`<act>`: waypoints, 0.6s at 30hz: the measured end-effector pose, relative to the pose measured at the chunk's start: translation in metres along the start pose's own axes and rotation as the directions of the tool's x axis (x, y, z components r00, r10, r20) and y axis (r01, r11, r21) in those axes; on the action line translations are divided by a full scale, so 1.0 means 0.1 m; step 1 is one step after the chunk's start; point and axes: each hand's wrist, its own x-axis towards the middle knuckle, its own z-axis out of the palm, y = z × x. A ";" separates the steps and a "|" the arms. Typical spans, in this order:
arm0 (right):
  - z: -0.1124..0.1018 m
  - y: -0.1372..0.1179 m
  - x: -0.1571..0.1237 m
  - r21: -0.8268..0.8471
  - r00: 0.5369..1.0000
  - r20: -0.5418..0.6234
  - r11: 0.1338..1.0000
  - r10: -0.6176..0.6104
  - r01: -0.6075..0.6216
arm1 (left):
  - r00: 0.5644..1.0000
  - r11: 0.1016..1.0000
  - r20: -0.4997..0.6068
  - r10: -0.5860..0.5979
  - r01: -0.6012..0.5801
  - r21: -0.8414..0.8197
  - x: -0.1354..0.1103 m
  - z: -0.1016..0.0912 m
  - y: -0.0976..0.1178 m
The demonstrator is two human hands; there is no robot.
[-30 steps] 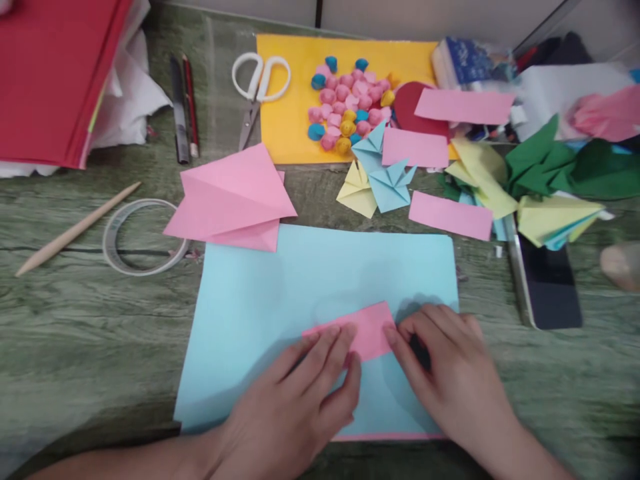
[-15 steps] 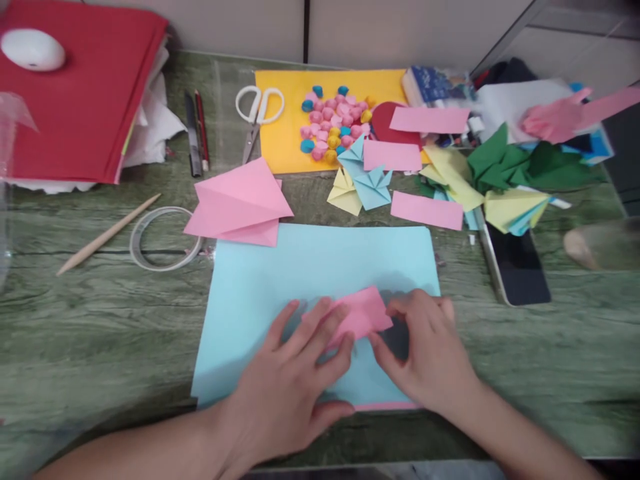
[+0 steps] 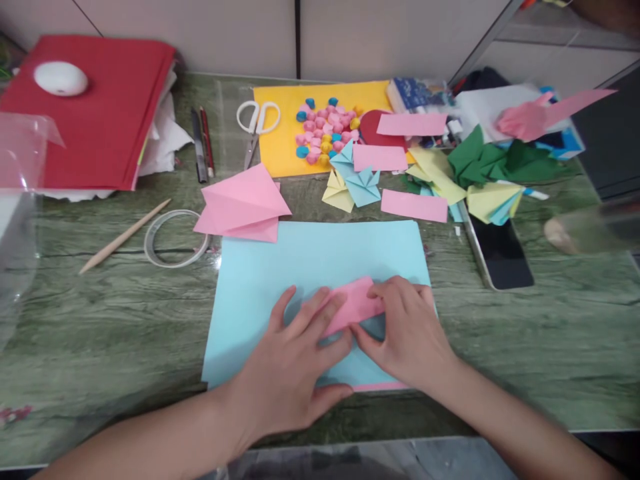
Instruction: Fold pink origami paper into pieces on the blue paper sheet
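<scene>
A small pink paper strip (image 3: 356,303) lies on a light blue sheet (image 3: 300,267) on the green table. My left hand (image 3: 295,360) rests flat on the strip's left part, fingers spread and pressing it down. My right hand (image 3: 407,333) is at the strip's right end, with fingertips on its top edge and the thumb under its lower corner, pinching the paper. Both hands cover much of the strip.
A folded pink paper (image 3: 243,203), tape roll (image 3: 175,239), wooden stick (image 3: 125,235), scissors (image 3: 257,123), pens (image 3: 203,143) and a red folder (image 3: 95,110) lie to the left. A yellow sheet (image 3: 285,140) with paper hearts (image 3: 325,130), pink strips (image 3: 414,205), folded papers and a phone (image 3: 497,250) lie behind and to the right.
The view has tilted up and both hands moved slightly left and away from me. My right hand has shifted onto the strip's right end and lifted it into a fold.
</scene>
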 end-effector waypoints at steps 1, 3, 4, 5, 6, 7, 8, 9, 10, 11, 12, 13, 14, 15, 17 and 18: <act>0.00 -0.01 0.00 -0.003 1.000 0.000 1.000 0.004 -0.004 | 1.000 1.000 0.003 0.002 -0.002 -0.005 0.00 0.00 0.00; 0.00 -0.02 0.01 -0.005 1.000 -0.007 1.000 0.012 -0.012 | 1.000 1.000 0.013 0.006 -0.006 -0.020 0.00 -0.02 0.00; 0.00 -0.02 0.01 -0.004 1.000 -0.009 1.000 0.015 -0.015 | 1.000 1.000 0.017 0.006 -0.005 -0.028 0.00 -0.02 -0.01; -0.01 -0.02 0.01 0.000 1.000 -0.007 1.000 0.019 -0.019 | 1.000 0.999 0.020 0.004 -0.003 -0.034 0.00 -0.02 -0.01; -0.01 -0.02 0.02 0.005 1.000 -0.002 1.000 0.025 -0.025 | 1.000 0.999 0.024 0.003 -0.002 -0.039 0.00 -0.02 -0.01; -0.02 -0.01 0.02 0.010 1.000 0.004 0.999 0.031 -0.031 | 1.000 0.999 0.021 -0.001 0.001 -0.044 0.01 -0.02 0.00; -0.02 0.00 0.02 0.015 0.999 0.010 0.999 0.038 -0.038 | 1.000 0.999 0.012 -0.007 0.007 -0.051 0.01 -0.02 0.00; -0.03 0.01 0.02 0.019 0.999 0.015 0.999 0.045 -0.045 | 1.000 0.998 0.005 -0.012 0.012 -0.058 0.01 -0.01 0.01; -0.04 0.03 0.02 0.021 0.998 0.020 0.998 0.053 -0.053 | 1.000 0.998 -0.003 -0.018 0.017 -0.065 0.01 -0.01 0.01; -0.04 0.05 0.02 0.023 0.998 0.025 0.998 0.061 -0.062 | 1.000 0.997 -0.015 -0.024 0.023 -0.072 0.01 0.00 0.02; -0.05 0.07 0.02 0.024 0.997 0.032 0.997 0.070 -0.070 | 0.999 0.997 -0.025 -0.031 0.029 -0.078 0.01 0.01 0.03; -0.06 0.09 0.02 0.026 0.996 0.040 0.997 0.078 -0.079 | 0.999 0.996 -0.031 -0.037 0.034 -0.083 0.02 0.01 0.03; -0.07 0.11 0.02 0.028 0.995 0.048 0.996 0.086 -0.088 | 0.999 0.995 -0.032 -0.041 0.038 -0.088 0.02 0.01 0.04; -0.08 0.13 0.01 0.030 0.994 0.059 0.995 0.094 -0.096 | 0.998 0.995 -0.033 -0.047 0.043 -0.092 0.02 0.01 0.04; -0.10 0.18 0.01 0.035 0.991 0.077 0.993 0.107 -0.110 | 0.998 0.994 -0.029 -0.054 0.051 -0.095 0.02 0.00 0.04; -0.11 0.19 0.00 0.038 0.990 0.085 0.993 0.112 -0.115 | 0.998 0.994 -0.023 -0.053 0.050 -0.096 0.02 0.00 0.04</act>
